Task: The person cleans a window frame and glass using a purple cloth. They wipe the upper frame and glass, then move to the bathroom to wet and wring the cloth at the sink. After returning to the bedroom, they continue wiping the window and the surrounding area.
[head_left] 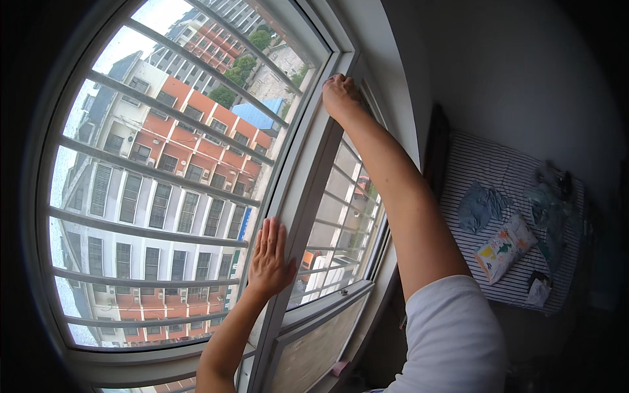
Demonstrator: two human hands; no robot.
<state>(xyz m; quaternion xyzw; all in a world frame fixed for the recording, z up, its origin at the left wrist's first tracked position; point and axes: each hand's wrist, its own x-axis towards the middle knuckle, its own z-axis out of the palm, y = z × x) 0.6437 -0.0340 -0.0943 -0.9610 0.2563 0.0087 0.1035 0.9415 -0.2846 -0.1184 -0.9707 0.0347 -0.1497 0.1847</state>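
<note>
My left hand (270, 260) lies flat on the pale window mullion (296, 196), fingers straight and close together, with nothing held. Farther up the same upright, my right hand (341, 96) is curled against the frame near its corner. Its fingers are bent, and whatever may be inside them is hidden. On the left is a large fixed-looking window pane (162, 196) with metal security bars (172, 179) behind it. A narrower window sash (327, 314) sits to the right of the mullion, below my right forearm, with a small metal fitting (343, 293) on its lower rail.
A lower panel (314, 344) sits under the narrow sash, with a small pink object (339, 368) by its edge. To the right, a bed with a striped sheet (471, 162) holds a patterned pillow (506, 248) and crumpled blue-grey cloth (481, 206). Buildings (196, 127) stand outside.
</note>
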